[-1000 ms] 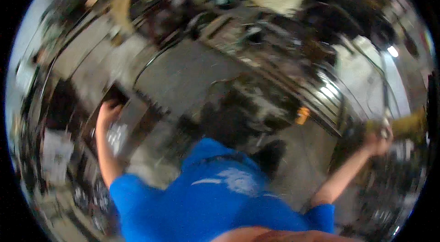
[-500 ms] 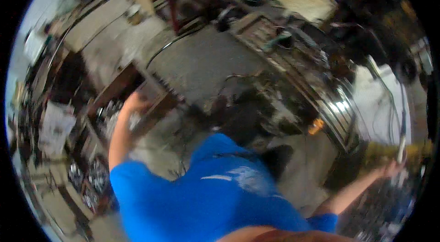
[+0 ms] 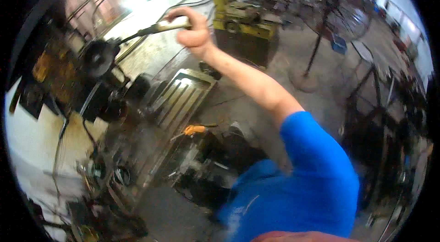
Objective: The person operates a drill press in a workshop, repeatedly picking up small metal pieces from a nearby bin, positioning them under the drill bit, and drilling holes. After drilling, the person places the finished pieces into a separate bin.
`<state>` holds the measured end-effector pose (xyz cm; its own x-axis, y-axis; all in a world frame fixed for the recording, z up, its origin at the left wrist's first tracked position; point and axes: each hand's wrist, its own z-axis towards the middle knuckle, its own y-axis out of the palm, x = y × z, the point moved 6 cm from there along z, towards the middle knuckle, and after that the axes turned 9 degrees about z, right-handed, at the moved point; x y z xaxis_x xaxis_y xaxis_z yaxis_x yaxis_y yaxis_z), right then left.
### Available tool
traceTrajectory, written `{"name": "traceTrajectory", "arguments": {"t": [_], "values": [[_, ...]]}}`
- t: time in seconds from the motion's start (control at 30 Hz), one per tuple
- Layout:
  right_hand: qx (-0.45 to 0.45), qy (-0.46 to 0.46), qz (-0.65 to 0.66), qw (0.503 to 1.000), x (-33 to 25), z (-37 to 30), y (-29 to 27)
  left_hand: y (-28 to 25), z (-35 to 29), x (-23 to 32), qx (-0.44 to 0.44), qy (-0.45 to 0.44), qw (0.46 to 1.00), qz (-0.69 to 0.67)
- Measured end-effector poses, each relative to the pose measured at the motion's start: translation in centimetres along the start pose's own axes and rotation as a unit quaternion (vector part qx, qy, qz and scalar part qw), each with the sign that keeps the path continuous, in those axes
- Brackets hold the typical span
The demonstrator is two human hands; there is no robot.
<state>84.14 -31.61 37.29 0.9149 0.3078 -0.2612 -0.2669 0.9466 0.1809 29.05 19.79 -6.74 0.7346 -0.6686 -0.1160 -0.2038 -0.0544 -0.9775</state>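
My right hand (image 3: 196,33) is raised at the upper middle, its fingers and thumb closed round the pale grip of a lever handle (image 3: 168,25). The lever's dark rod runs left to a round black hub (image 3: 98,57) on a large machine. Below the hand lies a slotted metal machine table (image 3: 185,97). Near the machine's edge is a small orange-yellow item (image 3: 195,129), too blurred to name. My left hand is out of the picture.
A yellow machine (image 3: 250,35) stands beyond my hand. At the upper right is a pedestal fan (image 3: 337,19), with a blue container (image 3: 338,44) on the floor near it. Dark metal frames stand at the right. Loose parts and hoses crowd the lower left.
The view has swung right. My right hand, earlier at the lever handle by the right rim, is now at upper middle. My left hand, earlier at a drawer-like box, has left the view.
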Motion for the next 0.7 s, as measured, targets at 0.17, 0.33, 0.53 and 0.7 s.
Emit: {"name": "traceTrajectory", "arguments": {"t": [0.17,0.33,0.53,0.7], "values": [[0.042,-0.015,-0.067,0.997,-1.9,2.7,1.2,-1.5,3.7,2.7,0.004,0.009,1.000,-0.022],[-0.034,-0.085,-0.135,0.987,-1.6,7.3,2.7,-3.3,2.2,1.0,0.038,-0.051,0.991,-0.119],[-0.064,-0.031,0.058,0.996,1.0,6.8,5.7,0.1,-12.4,-8.8,0.148,-0.317,0.834,-0.427],[-0.005,0.044,0.076,0.996,0.1,0.2,-3.7,3.3,-20.3,-15.8,0.206,-0.345,0.625,-0.670]]}}
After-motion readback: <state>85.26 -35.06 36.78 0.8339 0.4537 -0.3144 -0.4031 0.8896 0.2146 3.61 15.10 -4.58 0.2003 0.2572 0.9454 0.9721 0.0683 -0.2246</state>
